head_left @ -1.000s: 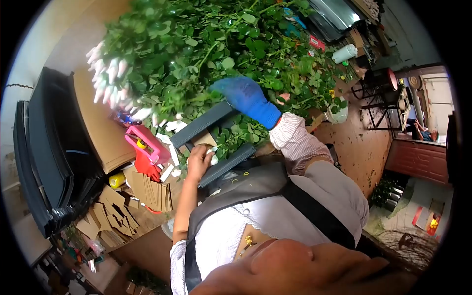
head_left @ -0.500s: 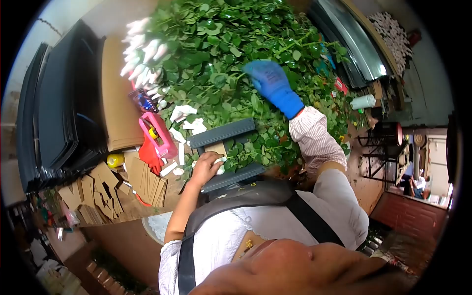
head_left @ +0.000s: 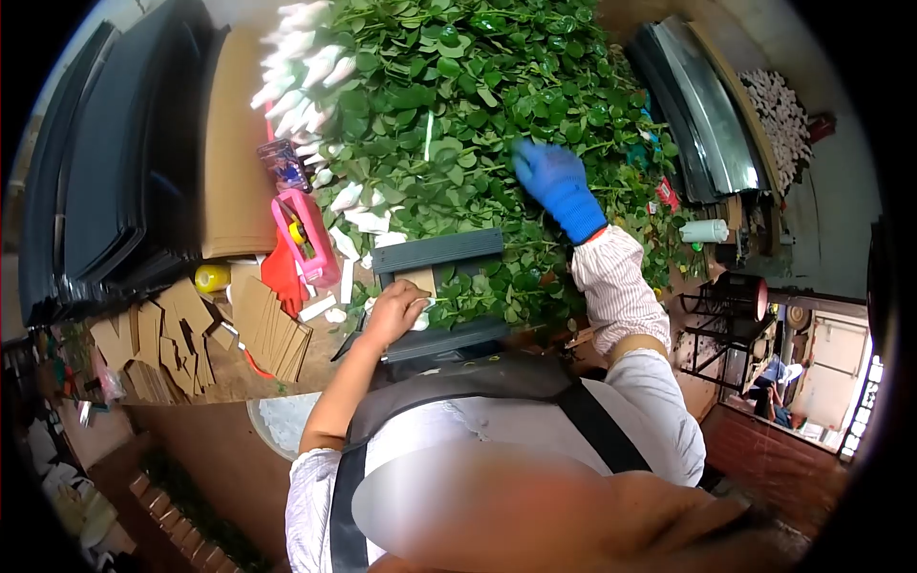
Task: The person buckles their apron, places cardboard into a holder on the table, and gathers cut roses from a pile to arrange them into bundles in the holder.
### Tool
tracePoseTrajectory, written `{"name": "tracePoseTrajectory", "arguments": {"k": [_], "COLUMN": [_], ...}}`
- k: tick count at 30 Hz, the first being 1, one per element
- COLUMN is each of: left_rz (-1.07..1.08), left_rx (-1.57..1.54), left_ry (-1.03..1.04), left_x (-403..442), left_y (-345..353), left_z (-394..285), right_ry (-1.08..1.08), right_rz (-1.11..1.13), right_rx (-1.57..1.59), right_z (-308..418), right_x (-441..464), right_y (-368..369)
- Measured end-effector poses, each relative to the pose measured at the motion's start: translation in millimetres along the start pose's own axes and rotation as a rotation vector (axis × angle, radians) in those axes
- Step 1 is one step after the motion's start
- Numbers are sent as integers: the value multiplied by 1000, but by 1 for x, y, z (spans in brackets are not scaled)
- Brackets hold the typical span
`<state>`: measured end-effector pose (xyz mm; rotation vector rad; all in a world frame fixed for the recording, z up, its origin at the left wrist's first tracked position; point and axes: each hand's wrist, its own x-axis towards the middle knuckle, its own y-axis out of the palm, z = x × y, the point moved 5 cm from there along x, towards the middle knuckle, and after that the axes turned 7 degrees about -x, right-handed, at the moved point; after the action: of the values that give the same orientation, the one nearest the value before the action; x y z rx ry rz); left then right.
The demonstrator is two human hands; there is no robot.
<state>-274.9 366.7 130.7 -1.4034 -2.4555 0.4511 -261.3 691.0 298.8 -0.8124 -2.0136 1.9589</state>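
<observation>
My bare left hand (head_left: 396,310) is at the left end of a dark grey, ribbed-sided holder (head_left: 439,250). Its fingers curl closed around a white-wrapped flower bud (head_left: 420,321). Leafy stems (head_left: 521,291) lie along the holder, between its two raised sides. A piece of brown cardboard (head_left: 418,278) shows just above my left fingers. My right hand (head_left: 559,186), in a blue glove, is over the large heap of green leafy stems (head_left: 458,86). Its fingertips are blurred among the leaves, so whether they grip a stem is unclear.
More white-wrapped buds (head_left: 304,81) stick out at the heap's left edge. Left of the holder are a phone (head_left: 284,164), a pink tape dispenser (head_left: 312,253), a red glove (head_left: 280,277) and cardboard pieces (head_left: 267,325). Tall dark sheets (head_left: 134,143) stand far left; a white roll (head_left: 704,231) lies right.
The whole view has shifted slightly. My gloved right hand has moved a little right and down over the leaves. My left hand stays at the holder's left end.
</observation>
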Motion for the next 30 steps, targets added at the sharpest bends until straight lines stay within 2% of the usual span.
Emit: {"name": "tracePoseTrajectory", "arguments": {"k": [3, 6, 7, 10, 11, 14, 15, 18, 21, 25, 28, 30], "left_rz": [23, 47, 39, -14, -21, -34, -28, -18, -27, -6, -1, 0], "left_rx": [9, 51, 36, 53, 43, 21, 24, 36, 44, -11, 6, -21], "left_ry": [-22, 82, 78, 75, 84, 108, 109, 140, 128, 69, 48, 52], "left_x": [4, 2, 1, -2, -4, -3, -2, -3, -3, -3, -3, -4], "left_y": [-3, -2, 0, 0, 0, 6, 5, 4, 4, 3, 5, 4], "left_z": [-6, -1, 3, -1, 1, 8, 6, 5, 6, 9, 12, 12], "right_ry": [-464, -574, -380, -343, -500, -699, -714, -277, -327, -428, -391, -432], "right_rz": [-749, -633, -157, -443, -725, -823, -751, -551, -1114, -853, -1058, -891], "right_rx": [-89, -267, -339, -178, -44, -14, -17, -262, -141, 8, 83, 127], "right_z": [13, 2, 6, 28, 34, 56, 47, -10, -40, -44, -44, -42], "right_x": [34, 88, 109, 68, 43, -10, -4, 27, 2, 3, -8, 5], "right_y": [1, 77, 74, 10, -7, -48, -44, -54, -65, -59, -69, -49]}}
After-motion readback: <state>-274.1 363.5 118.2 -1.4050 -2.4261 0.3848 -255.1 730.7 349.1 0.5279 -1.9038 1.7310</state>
